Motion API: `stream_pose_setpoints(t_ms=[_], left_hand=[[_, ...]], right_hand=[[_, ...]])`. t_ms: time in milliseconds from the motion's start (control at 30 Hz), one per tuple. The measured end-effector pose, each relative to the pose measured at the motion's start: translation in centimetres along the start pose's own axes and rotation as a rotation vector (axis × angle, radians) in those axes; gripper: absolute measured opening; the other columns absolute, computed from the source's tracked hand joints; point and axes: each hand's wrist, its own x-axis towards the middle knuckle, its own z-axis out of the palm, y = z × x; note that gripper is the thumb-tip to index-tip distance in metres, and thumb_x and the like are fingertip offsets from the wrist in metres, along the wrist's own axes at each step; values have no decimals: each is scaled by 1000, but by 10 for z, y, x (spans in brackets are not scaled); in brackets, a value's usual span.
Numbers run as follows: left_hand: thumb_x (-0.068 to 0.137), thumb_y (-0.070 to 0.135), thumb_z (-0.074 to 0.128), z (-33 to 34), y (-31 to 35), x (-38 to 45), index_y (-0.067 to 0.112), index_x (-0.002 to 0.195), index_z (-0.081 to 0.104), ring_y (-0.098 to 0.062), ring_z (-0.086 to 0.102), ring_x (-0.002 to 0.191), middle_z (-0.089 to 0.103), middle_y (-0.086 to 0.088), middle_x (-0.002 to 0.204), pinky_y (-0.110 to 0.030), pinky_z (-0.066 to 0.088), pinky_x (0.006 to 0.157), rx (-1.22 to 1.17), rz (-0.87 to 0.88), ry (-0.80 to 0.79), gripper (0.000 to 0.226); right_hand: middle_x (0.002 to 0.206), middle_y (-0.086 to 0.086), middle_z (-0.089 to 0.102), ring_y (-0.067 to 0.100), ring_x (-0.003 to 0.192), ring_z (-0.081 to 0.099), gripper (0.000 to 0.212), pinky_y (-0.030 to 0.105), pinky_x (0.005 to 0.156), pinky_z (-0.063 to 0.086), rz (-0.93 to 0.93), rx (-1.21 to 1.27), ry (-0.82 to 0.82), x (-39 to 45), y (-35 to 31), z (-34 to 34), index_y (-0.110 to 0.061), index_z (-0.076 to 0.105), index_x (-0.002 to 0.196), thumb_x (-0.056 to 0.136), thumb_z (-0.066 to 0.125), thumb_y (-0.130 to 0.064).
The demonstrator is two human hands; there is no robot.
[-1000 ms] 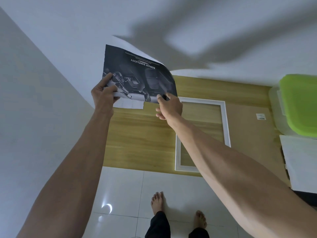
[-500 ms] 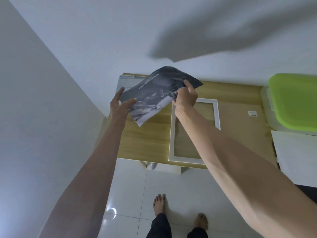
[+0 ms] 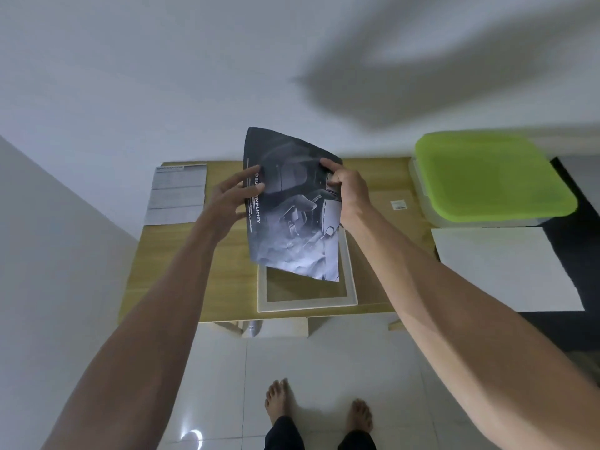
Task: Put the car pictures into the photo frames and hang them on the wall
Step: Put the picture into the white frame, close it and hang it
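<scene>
I hold the car picture (image 3: 292, 209) up in the air over the wooden surface (image 3: 181, 254), with the white photo frame (image 3: 305, 303) as my landmark below it. The sheet is dark, printed with a car interior and a line of white lettering running down its left side, and it hangs tilted, its lower corner reaching over the frame's opening without touching it. My right hand (image 3: 349, 193) has its grip clamped on the picture's right edge — thumb on the printed face, fingers curled behind. My left hand (image 3: 232, 203) meets the left edge with fingers fairly straight and spread; the thumb lies across the lettering, so this grip is more a loose steadying touch than a clamp.

The frame lies flat on the surface, near its front edge, and the wood shows through its middle. To the left of the frame, near the wall, lies a grey printed sheet (image 3: 177, 194). To the right of the frame a brown board (image 3: 389, 228) with a small white label rests on the surface. Further right of the frame stands a clear box with a green lid (image 3: 487, 177) — and in front of that box lies a plain white panel (image 3: 503, 271). Nearer me than the frame, my bare feet (image 3: 276, 397) stand on the pale tiled floor (image 3: 324, 358).
</scene>
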Motion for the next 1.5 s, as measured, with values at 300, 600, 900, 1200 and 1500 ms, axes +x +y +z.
stream_pose_setpoints(t_ms=[300,600,900,1200,1500], left_hand=[[81,-13,68,32,-55,12,6,138,57,-14,64,101,64,-6,127,-22,54,86,14,-50,222,61],[72,3,84,38,-118,11,12,137,58,-29,66,109,64,-11,128,-50,53,98,403,-171,213,70],[76,17,84,52,-113,19,8,146,48,-29,47,123,44,-15,133,-31,37,104,769,-85,257,79],[73,31,84,53,-119,20,11,130,60,-34,38,122,40,-10,132,-43,40,102,915,-85,286,65],[80,29,81,51,-129,24,15,145,48,-35,36,124,34,-12,137,-40,35,106,883,-66,277,75]], right_hand=[[110,9,72,22,94,66,45,23,68,51,-50,-379,130,25,35,-51,-10,72,119,78,65,6],[115,11,74,31,105,68,42,39,89,56,-102,-946,94,28,88,-69,-12,70,124,83,68,-4],[137,9,50,33,124,53,60,39,93,49,-168,-1216,91,40,99,-60,-17,56,140,83,72,-17],[131,5,47,30,122,44,52,41,88,50,-189,-1324,114,40,106,-60,-20,60,133,85,75,-26],[131,8,46,30,120,45,58,44,88,53,-210,-1356,120,39,113,-61,-25,53,140,87,74,-35]])
